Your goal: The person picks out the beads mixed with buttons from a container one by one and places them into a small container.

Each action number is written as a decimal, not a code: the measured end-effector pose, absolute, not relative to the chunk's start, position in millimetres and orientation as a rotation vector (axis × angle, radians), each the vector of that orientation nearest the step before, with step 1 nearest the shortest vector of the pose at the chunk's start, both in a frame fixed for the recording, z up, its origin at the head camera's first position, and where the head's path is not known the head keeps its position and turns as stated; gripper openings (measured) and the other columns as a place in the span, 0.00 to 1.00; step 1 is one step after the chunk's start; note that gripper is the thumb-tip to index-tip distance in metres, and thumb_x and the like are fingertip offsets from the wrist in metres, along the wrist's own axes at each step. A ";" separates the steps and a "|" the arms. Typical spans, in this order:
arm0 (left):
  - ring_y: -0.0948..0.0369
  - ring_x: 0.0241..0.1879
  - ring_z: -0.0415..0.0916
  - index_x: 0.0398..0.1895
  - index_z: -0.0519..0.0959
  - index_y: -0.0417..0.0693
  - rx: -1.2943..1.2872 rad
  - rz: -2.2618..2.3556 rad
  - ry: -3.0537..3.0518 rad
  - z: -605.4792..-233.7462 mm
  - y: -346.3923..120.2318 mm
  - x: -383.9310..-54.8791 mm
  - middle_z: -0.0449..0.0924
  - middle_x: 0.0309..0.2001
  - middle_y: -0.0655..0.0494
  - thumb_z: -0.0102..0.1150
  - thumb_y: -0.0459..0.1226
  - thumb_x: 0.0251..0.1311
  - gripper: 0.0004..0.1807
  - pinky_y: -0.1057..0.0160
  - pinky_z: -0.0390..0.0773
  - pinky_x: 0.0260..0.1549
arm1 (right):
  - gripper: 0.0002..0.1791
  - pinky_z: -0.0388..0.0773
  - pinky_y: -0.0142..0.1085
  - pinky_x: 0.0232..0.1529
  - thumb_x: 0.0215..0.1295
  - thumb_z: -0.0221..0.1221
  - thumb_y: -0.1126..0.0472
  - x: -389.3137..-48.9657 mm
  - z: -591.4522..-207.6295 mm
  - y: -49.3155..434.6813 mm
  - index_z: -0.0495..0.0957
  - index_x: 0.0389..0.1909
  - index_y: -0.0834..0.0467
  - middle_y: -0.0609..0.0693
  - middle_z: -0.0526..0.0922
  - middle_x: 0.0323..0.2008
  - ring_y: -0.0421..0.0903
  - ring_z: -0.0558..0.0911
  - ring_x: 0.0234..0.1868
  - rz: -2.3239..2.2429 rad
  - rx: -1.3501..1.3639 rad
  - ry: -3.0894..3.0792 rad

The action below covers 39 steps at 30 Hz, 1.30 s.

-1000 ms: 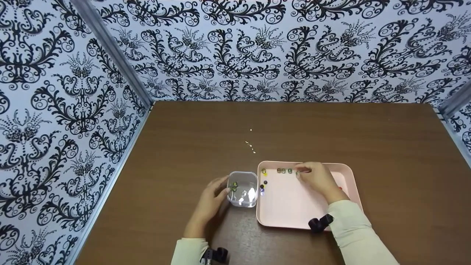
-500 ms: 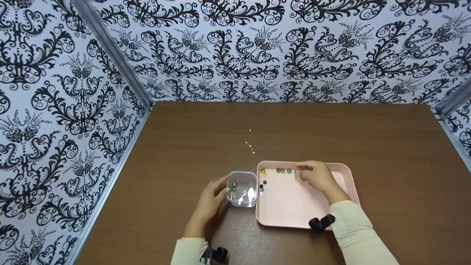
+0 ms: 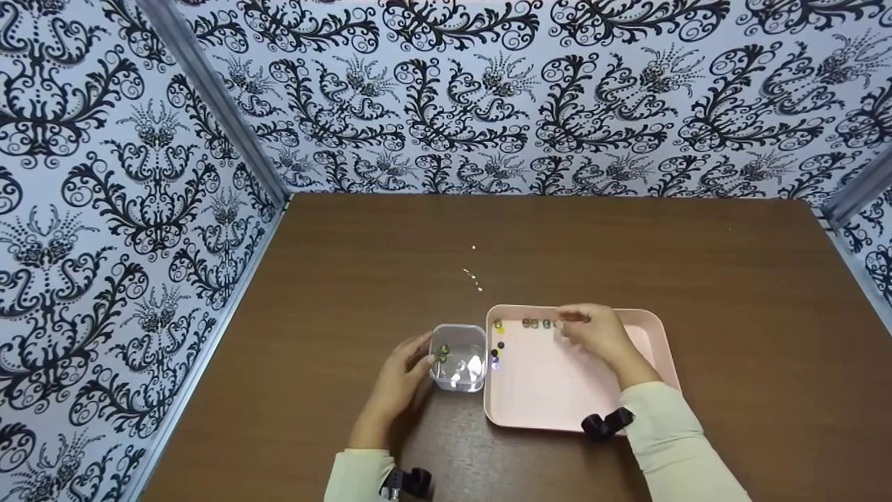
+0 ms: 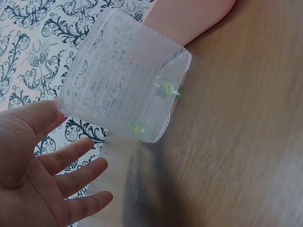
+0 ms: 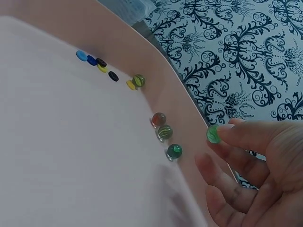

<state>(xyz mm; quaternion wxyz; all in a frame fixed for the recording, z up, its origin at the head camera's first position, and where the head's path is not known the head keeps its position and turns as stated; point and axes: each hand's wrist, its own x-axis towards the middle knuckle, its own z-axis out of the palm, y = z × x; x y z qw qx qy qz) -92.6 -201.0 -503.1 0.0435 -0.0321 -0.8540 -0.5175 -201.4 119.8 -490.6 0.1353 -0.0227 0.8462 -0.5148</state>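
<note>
My right hand [image 3: 592, 331] is over the far wall of a pink tray [image 3: 550, 390]. Thumb and forefinger pinch a green marble [image 5: 214, 134], level with the tray's wall, while the other fingers curl loosely below. Along that wall lie a red-streaked marble [image 5: 159, 118], a yellow-striped marble [image 5: 164, 132] and a dark green marble [image 5: 174, 151]. With its thumb and forefinger, my left hand [image 3: 401, 373] holds the rim of a clear plastic container [image 4: 128, 71]; its other fingers are spread. Inside the container sit a marble [image 4: 164, 88] and another marble [image 4: 136, 126], both greenish.
In the tray's far left corner rests a further marble [image 5: 138, 81]. Several small flat discs, among them a light blue disc [image 5: 81, 56] and a black disc [image 5: 113, 76], line the left wall. The container stands against the tray on a brown table [image 3: 348, 279]; patterned walls [image 3: 488, 104] enclose it.
Both hands stay almost where they were. The right hand, with the green marble in its fingertips, has moved only very slightly; the left hand and container are still.
</note>
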 end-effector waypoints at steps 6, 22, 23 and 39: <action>0.39 0.61 0.67 0.61 0.73 0.33 -0.097 -1.559 -2.624 -503.8 -201.5 -92.5 0.72 0.59 0.33 0.56 0.32 0.64 0.22 0.41 0.63 0.64 | 0.20 0.80 0.37 0.27 0.58 0.61 0.68 -198.7 -488.7 117.7 0.79 0.53 0.66 0.64 0.83 0.47 0.48 0.83 0.28 -1.536 -0.076 2.430; 0.39 0.62 0.66 0.62 0.72 0.34 -0.110 -1.584 -2.617 -504.4 -201.3 -92.2 0.71 0.59 0.34 0.55 0.34 0.66 0.22 0.40 0.62 0.64 | 0.18 0.81 0.35 0.31 0.61 0.61 0.67 -191.6 -480.8 107.8 0.79 0.52 0.68 0.63 0.83 0.47 0.43 0.85 0.36 -1.602 -0.077 2.391; 0.39 0.62 0.66 0.62 0.72 0.34 -0.111 -1.582 -2.615 -504.4 -201.5 -92.2 0.71 0.59 0.34 0.55 0.34 0.66 0.22 0.40 0.62 0.64 | 0.18 0.81 0.34 0.32 0.61 0.61 0.67 -191.3 -480.2 106.8 0.79 0.52 0.68 0.63 0.83 0.47 0.44 0.85 0.36 -1.601 -0.078 2.396; 0.40 0.62 0.66 0.62 0.73 0.36 -0.065 -1.605 -2.614 -504.7 -200.8 -91.5 0.71 0.60 0.35 0.55 0.34 0.66 0.22 0.42 0.62 0.64 | 0.19 0.82 0.40 0.41 0.60 0.63 0.64 -187.4 -474.9 100.3 0.79 0.51 0.68 0.61 0.83 0.48 0.42 0.85 0.36 -1.649 -0.090 2.401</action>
